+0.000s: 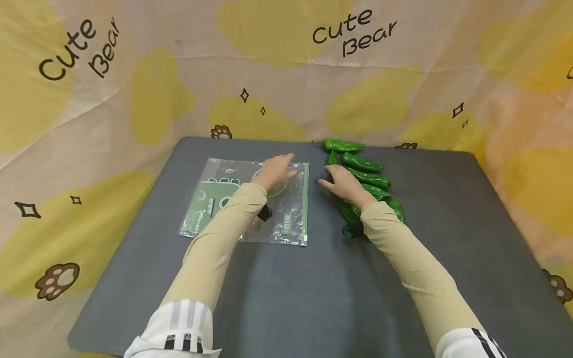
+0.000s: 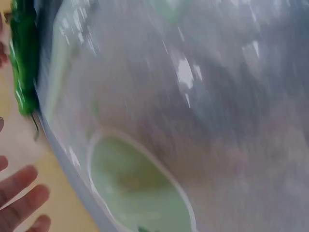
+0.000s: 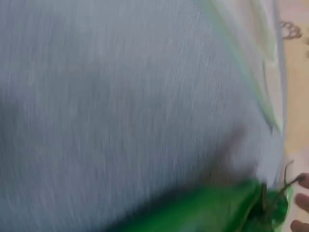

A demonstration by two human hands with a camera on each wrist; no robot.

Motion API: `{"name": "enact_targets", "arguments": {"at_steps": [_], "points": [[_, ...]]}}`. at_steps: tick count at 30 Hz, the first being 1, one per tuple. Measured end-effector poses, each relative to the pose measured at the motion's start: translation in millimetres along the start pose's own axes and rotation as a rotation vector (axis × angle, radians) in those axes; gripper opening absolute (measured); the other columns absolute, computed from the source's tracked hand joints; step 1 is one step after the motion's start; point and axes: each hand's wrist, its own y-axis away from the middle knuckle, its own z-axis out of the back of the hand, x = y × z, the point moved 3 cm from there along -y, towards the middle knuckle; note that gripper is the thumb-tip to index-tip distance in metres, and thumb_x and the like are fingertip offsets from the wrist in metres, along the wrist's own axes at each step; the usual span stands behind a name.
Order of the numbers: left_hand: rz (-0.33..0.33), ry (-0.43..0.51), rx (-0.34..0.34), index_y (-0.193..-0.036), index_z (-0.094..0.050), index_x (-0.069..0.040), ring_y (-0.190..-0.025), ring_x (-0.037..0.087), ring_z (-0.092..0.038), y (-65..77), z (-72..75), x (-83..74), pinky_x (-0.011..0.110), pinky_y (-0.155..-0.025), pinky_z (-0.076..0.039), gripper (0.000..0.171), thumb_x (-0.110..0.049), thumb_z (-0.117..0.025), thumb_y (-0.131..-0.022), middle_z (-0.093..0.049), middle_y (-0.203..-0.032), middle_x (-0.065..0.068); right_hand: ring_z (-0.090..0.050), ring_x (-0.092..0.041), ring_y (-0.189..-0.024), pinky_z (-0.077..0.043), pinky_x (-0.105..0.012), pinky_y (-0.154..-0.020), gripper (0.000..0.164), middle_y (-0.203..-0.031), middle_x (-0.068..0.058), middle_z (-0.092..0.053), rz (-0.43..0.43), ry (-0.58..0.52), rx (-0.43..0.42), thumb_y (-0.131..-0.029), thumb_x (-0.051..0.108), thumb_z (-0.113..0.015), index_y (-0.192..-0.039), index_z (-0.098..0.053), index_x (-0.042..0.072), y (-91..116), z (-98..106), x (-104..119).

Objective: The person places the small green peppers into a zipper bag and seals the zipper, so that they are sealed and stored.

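Note:
A clear zip bag (image 1: 293,199) with green print and a green slider edge lies flat on the grey table. Over its upper right part hovers my left hand (image 1: 274,171), fingers spread and holding nothing; some fingertips (image 2: 29,193) appear at the lower left of the left wrist view. To the right of the bag, several long green chili peppers (image 1: 369,179) lie in a slanting row. My right hand (image 1: 346,186) is above the left side of that row, fingers loosely extended, hiding part of some peppers. A blurred pepper (image 3: 193,212) fills the bottom of the right wrist view.
The dark grey table (image 1: 291,298) has rounded corners. A patterned cloth (image 1: 286,40) with yellow patches and lettering hangs close behind it and along both sides. Small black devices sit beneath both wrists.

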Motion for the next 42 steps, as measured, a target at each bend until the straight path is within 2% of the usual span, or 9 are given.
{"name": "enact_targets", "arguments": {"at_steps": [4, 8, 13, 17, 23, 27, 35, 39, 42], "points": [[-0.053, 0.110, -0.018, -0.119, -0.050, -0.007, -0.073, 0.022, -0.059, 4.5, -10.4, -14.6, 0.033, -0.057, -0.049, 0.040, -0.033, -0.055, -0.089, -0.063, -0.095, 0.009, -0.049, -0.032, -0.105, -0.041, -0.042, -0.087, 0.038, -0.114, -0.020, -0.054, 0.013, -0.102, -0.039, -0.087, 0.018, -0.059, -0.116, -0.053, -0.005, 3, -10, 7], [-0.108, 0.170, -0.109, -0.110, -0.049, -0.004, -0.058, 0.016, -0.051, 11.8, -23.0, -22.2, 0.029, -0.047, -0.043, 0.037, -0.032, -0.057, -0.087, -0.056, -0.075, 0.003, -0.056, -0.028, -0.091, -0.046, -0.038, -0.078, 0.024, -0.100, -0.014, -0.061, 0.079, -0.085, -0.117, -0.084, 0.011, -0.062, -0.105, -0.062, -0.002, 7, -16, 20], [-0.089, 0.264, -0.165, -0.108, -0.045, -0.003, -0.048, 0.017, -0.045, 22.0, -43.5, -24.1, 0.027, -0.040, -0.036, 0.040, -0.033, -0.058, -0.086, -0.049, -0.065, 0.003, -0.051, -0.027, -0.082, -0.044, -0.040, -0.069, 0.017, -0.089, -0.007, -0.065, 0.124, 0.013, -0.210, -0.081, 0.015, -0.066, -0.095, -0.067, 0.005, 11, -22, 34], [-0.057, 0.301, -0.107, -0.105, -0.043, -0.005, -0.049, 0.017, -0.046, 27.1, -61.3, -24.3, 0.027, -0.040, -0.036, 0.039, -0.039, -0.053, -0.088, -0.051, -0.066, 0.005, -0.048, -0.025, -0.079, -0.041, -0.040, -0.065, 0.015, -0.087, -0.005, -0.066, 0.113, 0.049, -0.207, -0.080, 0.015, -0.068, -0.093, -0.069, 0.009, 10, -32, 36], [0.033, 0.380, -0.005, -0.095, -0.042, -0.006, -0.055, 0.018, -0.046, 37.3, -79.9, -20.8, 0.027, -0.046, -0.036, 0.031, -0.033, -0.055, -0.088, -0.049, -0.068, 0.006, -0.055, -0.026, -0.089, -0.045, -0.038, -0.080, 0.022, -0.098, -0.011, -0.063, 0.149, -0.111, -0.101, -0.082, 0.008, -0.063, -0.103, -0.065, 0.001, 10, -58, 35], [0.032, 0.394, -0.010, -0.086, -0.045, -0.007, -0.054, 0.016, -0.044, 41.7, -85.0, -22.5, 0.025, -0.046, -0.035, 0.021, -0.026, -0.055, -0.088, -0.045, -0.063, 0.003, -0.055, -0.027, -0.090, -0.045, -0.039, -0.081, 0.024, -0.096, -0.012, -0.059, 0.166, -0.129, -0.152, -0.082, 0.008, -0.064, -0.104, -0.064, -0.001, 18, -72, 35], [0.014, 0.361, -0.112, -0.074, -0.048, -0.014, -0.053, 0.012, -0.041, 41.4, -89.8, -25.7, 0.023, -0.046, -0.032, 0.015, -0.021, -0.049, -0.087, -0.044, -0.063, -0.003, -0.050, -0.025, -0.077, -0.044, -0.037, -0.062, 0.016, -0.093, -0.010, -0.056, 0.264, 0.082, -0.445, -0.082, 0.011, -0.063, -0.097, -0.067, 0.005, 38, -82, 32], [0.021, 0.375, -0.172, -0.074, -0.050, -0.014, -0.052, 0.011, -0.040, 42.4, -89.3, -26.7, 0.022, -0.045, -0.030, 0.013, -0.020, -0.048, -0.086, -0.043, -0.061, -0.004, -0.049, -0.026, -0.076, -0.042, -0.038, -0.060, 0.017, -0.092, -0.010, -0.055, 0.283, 0.142, -0.506, -0.083, 0.011, -0.061, -0.098, -0.067, 0.006, 41, -83, 32], [0.035, 0.376, -0.271, -0.071, -0.049, -0.014, -0.050, 0.011, -0.039, 44.9, -88.4, -24.2, 0.024, -0.043, -0.029, 0.013, -0.019, -0.049, -0.082, -0.042, -0.057, -0.005, -0.048, -0.025, -0.075, -0.041, -0.037, -0.060, 0.019, -0.093, -0.010, -0.055, 0.281, 0.137, -0.521, -0.083, 0.012, -0.060, -0.100, -0.067, 0.007, 40, -84, 35]]}}
